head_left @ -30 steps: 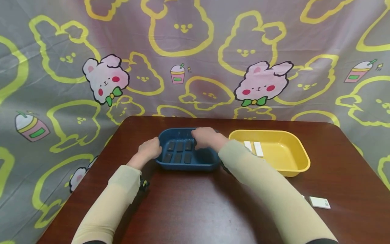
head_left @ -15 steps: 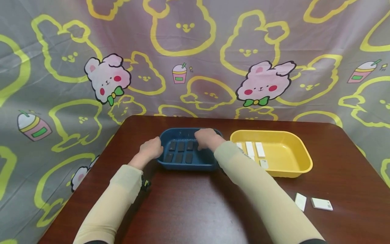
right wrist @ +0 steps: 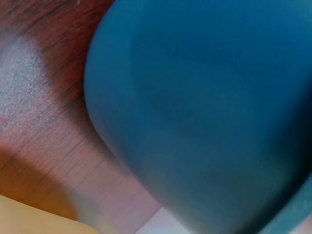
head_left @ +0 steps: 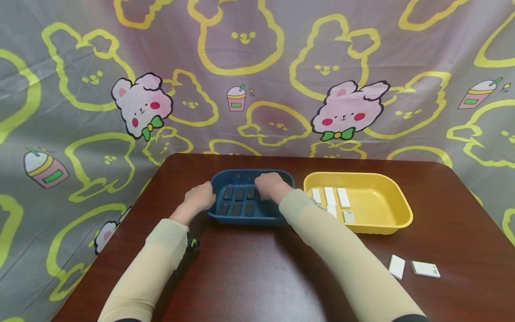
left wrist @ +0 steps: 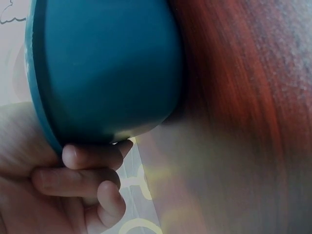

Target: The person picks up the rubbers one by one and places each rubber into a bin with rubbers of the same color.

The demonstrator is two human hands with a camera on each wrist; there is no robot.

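My left hand grips the left end of a blue plastic basin by its rim; in the left wrist view its fingers curl beneath the rim on the outside. Over the right half of the same basin is my right hand, reaching down inside with bent fingers. Its fingertips are hidden from the head view, and I cannot tell what they hold. Several flat black blocks lie in two rows at the basin's left, just beside the right hand. The right wrist view is filled by the basin's outer wall.
A yellow basin stands to the right, with several white blocks grouped at its left side. Two more white blocks lie on the brown table: one slanted, the other beside it. A patterned curtain hangs behind.
My right forearm has swung left, uncovering more white blocks in the yellow basin and one on the table. The right hand shifted slightly within the blue basin. The left hand keeps its grip.
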